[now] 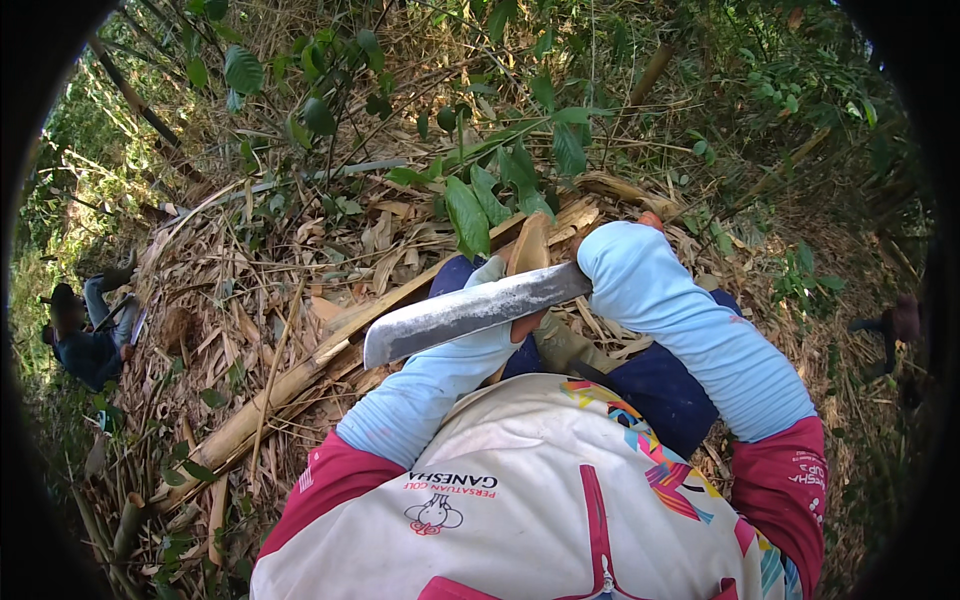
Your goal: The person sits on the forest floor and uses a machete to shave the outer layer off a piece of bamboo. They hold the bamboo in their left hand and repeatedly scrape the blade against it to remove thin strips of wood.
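A machete (470, 312) with a broad, worn grey blade points left across my lap, its blade passing over my left wrist. My right hand (651, 221) is closed on its handle; the light blue sleeve covers the grip and most of the hand. Below the blade, my left hand (526, 325) shows only in part, its fingers largely hidden. A tan piece of bamboo (530, 245) rises from behind the blade at my left hand, which seems closed around it. My dark blue trouser legs (660, 395) are bent beneath my arms.
A long split bamboo pole (290, 385) runs from lower left toward my feet over dry leaf litter (215, 310). Green leaves (480, 205) hang just beyond the blade. One person (90, 335) sits at far left; a dim figure (895, 325) is at far right.
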### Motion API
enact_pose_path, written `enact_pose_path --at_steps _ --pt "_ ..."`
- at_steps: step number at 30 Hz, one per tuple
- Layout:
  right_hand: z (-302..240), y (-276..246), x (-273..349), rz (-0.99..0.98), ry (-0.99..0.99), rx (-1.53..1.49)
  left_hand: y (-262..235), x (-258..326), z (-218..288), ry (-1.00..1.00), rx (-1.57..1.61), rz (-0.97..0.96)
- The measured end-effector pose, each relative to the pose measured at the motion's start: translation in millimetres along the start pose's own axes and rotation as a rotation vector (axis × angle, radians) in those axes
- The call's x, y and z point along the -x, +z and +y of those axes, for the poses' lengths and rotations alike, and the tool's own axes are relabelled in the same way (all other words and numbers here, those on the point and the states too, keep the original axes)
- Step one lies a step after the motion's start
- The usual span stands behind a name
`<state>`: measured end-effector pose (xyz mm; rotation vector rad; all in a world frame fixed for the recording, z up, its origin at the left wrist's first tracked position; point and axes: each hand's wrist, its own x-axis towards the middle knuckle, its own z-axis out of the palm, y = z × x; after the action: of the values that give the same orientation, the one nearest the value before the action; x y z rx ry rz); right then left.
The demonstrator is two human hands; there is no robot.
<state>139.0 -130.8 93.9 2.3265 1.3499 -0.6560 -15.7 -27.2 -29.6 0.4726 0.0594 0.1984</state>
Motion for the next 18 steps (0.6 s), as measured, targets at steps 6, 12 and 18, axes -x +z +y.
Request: enact_pose_path --at_steps 6,12,18 --pt "6 0 -14 -0.106 0.059 0.055 -13 -6 -9 0.015 -0.007 -0.218" --pt "6 -4 -14 -0.093 0.062 0.095 7 4 -3 0.093 -0.589 0.094" --pt "15 -4 -15 -0.045 0.14 0.094 9 -2 -3 0.027 -0.425 0.238"
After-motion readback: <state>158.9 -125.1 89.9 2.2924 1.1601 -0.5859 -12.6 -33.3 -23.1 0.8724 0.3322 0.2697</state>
